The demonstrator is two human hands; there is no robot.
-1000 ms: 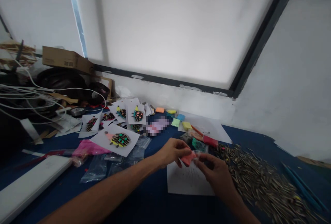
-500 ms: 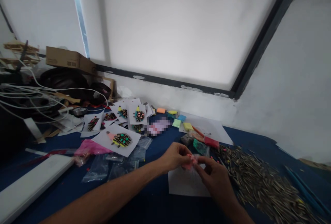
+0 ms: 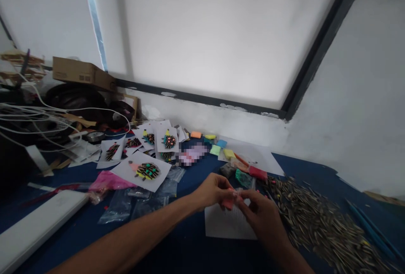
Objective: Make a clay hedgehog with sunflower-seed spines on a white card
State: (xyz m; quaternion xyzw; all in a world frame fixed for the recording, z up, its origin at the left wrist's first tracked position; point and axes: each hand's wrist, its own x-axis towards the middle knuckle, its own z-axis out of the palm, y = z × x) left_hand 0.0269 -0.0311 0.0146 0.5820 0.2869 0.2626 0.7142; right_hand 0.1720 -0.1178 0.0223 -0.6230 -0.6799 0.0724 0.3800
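Between my two hands is a small coral-pink packet of modelling clay (image 3: 228, 202) in crinkled clear plastic. My left hand (image 3: 212, 190) pinches its left side with thumb and fingers. On the other side, my right hand (image 3: 261, 212) is closed on the clear wrap. Below them lies a white sheet of paper (image 3: 226, 225), partly covered by the hands. Just beyond my right hand are a green clay packet (image 3: 244, 177), a dark grey packet (image 3: 227, 169) and a red packet (image 3: 257, 173).
A wide heap of striped sunflower seeds (image 3: 319, 219) spreads on the right. Seed-covered hedgehog cards (image 3: 158, 181) lie left, near clear plastic bags (image 3: 117, 208) and a long white box (image 3: 41, 227). Small clay packets (image 3: 215, 150) sit by the wall. Cables (image 3: 41, 113) tangle far left.
My hands stay close together at nearly the same spot. The coral-pink packet has turned slightly and sits a little further left in the fingers. The whole view has shifted slightly.
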